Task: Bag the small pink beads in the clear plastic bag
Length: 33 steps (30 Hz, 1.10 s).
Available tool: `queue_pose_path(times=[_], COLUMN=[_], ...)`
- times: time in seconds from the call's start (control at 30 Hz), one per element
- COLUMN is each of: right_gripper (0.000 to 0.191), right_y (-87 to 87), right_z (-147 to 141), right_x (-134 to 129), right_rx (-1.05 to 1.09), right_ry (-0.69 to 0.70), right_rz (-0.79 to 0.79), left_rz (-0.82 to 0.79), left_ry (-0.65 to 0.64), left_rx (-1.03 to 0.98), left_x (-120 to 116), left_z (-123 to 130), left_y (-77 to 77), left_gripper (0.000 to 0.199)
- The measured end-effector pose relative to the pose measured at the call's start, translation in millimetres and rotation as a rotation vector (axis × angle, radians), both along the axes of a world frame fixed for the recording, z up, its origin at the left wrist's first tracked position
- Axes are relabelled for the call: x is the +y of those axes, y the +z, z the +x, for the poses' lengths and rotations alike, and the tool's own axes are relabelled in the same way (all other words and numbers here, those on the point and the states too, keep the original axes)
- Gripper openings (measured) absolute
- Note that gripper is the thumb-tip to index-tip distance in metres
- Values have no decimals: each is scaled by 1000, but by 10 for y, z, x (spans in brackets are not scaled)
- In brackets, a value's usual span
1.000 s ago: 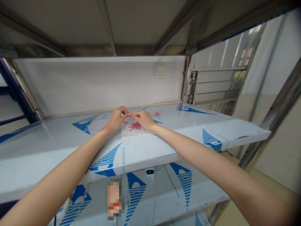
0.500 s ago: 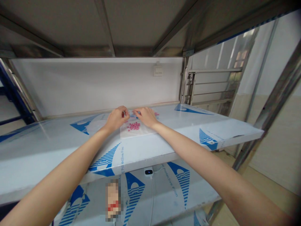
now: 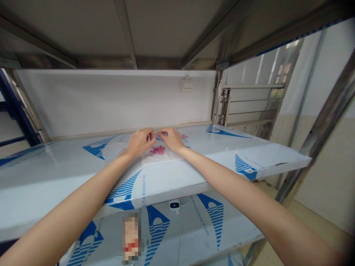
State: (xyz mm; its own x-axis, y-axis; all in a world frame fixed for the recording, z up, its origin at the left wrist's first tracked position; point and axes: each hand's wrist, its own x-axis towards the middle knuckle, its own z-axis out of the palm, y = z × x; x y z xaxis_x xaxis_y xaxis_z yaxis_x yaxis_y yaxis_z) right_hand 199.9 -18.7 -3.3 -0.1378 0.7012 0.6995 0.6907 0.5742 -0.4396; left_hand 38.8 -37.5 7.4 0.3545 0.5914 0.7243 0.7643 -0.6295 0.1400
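Note:
My left hand [image 3: 141,142] and my right hand [image 3: 172,140] meet fingertip to fingertip above the shelf, both in a pinch. Something thin and pale seems to run between the fingertips, too small to name. Just in front of them lies a heap of small pink bead-like pieces [image 3: 158,150] on a white sheet [image 3: 155,159]. More pink pieces [image 3: 184,136] sit behind my right hand, partly hidden by it. Beside my left wrist is a clear plastic bag or film [image 3: 112,147].
The shelf [image 3: 191,173] is wrapped in blue-printed protective film. Low overhead hangs a metal upper deck [image 3: 161,33], with steel posts at the sides. On a lower shelf are a small white device [image 3: 174,205] with a cable and a pixelated item [image 3: 131,238].
My hands have drawn closer together, and the left fingertips now nearly touch the right ones. The pink heap stays put. The view has tilted very slightly.

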Motion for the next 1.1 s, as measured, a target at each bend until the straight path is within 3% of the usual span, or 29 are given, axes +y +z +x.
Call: queue_pose_path(times=[0.23, 0.37, 0.47, 0.6, 0.7, 0.87, 1.1], right_gripper=[23, 23, 21, 21, 19, 11, 7], right_y=[18, 28, 28, -20, -90, -126, -164], right_z=[22, 47, 66, 82, 90, 101, 97], right_x=[30, 81, 113, 177, 248, 285, 230], right_rx=[242, 416, 487, 470, 424, 366, 360], right_ry=[101, 194, 240, 318, 385, 368, 413], right_rz=[-67, -108, -166, -273, -305, -296, -498], left_rz=[104, -88, -154, -59, -61, -158, -315], left_ry=[108, 201, 87, -93, -102, -119, -181], left_rx=[-271, -217, -186, -207, -279, -407, -454], left_x=[272, 440, 476, 465, 456, 422, 337], left_z=[-165, -304, -337, -345, -376, -415, -368], left_y=[-104, -178, -168, -85, -42, -39, -35], left_gripper=[41, 39, 35, 29, 29, 34, 34])
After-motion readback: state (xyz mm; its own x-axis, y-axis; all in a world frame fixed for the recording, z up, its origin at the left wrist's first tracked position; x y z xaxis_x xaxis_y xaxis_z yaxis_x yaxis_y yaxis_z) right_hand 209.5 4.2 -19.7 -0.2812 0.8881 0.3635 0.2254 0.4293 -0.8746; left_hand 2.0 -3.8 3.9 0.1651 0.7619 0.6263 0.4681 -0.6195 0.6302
